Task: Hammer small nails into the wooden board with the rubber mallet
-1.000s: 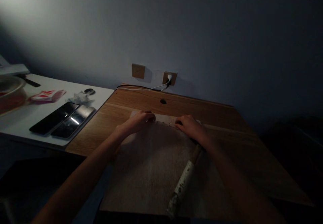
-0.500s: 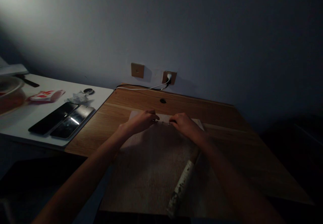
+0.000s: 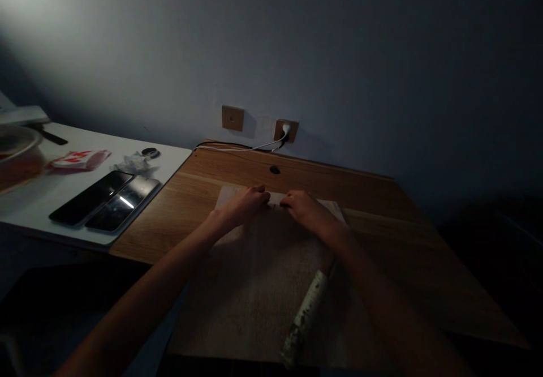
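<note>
Left hand (image 3: 246, 202) near right hand (image 3: 303, 207), over board (image 3: 250, 292).

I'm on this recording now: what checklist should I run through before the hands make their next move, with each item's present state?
1. Both hands in view: ok; the left hand and right hand are close together at the far end of the board.
2. What the fingertips hold: cannot tell; too small and dark.
3. White-handled tool fully visible: not ok; the right forearm hides its far end.
4. Phones off the board: ok; both lie on the white table.
5. Lighting at the hands: not ok; dim and shadowed.
</note>
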Available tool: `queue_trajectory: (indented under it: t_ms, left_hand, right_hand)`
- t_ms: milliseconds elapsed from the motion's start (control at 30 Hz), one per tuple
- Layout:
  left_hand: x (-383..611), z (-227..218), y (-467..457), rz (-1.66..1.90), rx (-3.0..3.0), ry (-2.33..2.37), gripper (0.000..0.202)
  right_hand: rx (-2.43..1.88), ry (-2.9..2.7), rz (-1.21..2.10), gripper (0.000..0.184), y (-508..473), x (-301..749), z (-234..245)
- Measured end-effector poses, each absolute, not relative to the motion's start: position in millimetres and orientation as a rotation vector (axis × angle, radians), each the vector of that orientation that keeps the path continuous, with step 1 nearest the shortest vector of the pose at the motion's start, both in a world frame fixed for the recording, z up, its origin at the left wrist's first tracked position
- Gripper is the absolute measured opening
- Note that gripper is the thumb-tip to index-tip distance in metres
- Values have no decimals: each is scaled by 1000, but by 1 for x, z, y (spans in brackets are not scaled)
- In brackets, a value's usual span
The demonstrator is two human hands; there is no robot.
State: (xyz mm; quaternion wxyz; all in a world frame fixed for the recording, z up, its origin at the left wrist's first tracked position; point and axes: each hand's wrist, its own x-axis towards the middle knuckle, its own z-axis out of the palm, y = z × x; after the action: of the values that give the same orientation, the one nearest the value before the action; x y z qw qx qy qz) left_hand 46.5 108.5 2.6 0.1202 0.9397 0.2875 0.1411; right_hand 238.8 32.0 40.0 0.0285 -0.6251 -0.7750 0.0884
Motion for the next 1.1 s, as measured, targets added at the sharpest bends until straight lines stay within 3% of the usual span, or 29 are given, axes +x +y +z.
queue_trajectory:
  t_ms: [200, 733, 1100]
  left_hand:
    - [44, 1, 109, 463, 2708, 778, 10]
    - [34, -15, 124, 545, 2552, 578, 24]
    - [40, -9, 120, 744, 2327, 712, 5]
  right_hand:
    - [-1851, -2318, 303, 22, 40, 233, 46]
    - [-1927, -2165, 262, 22, 39, 211, 23]
    - [-1894, -2346, 241, 36, 38, 215, 25]
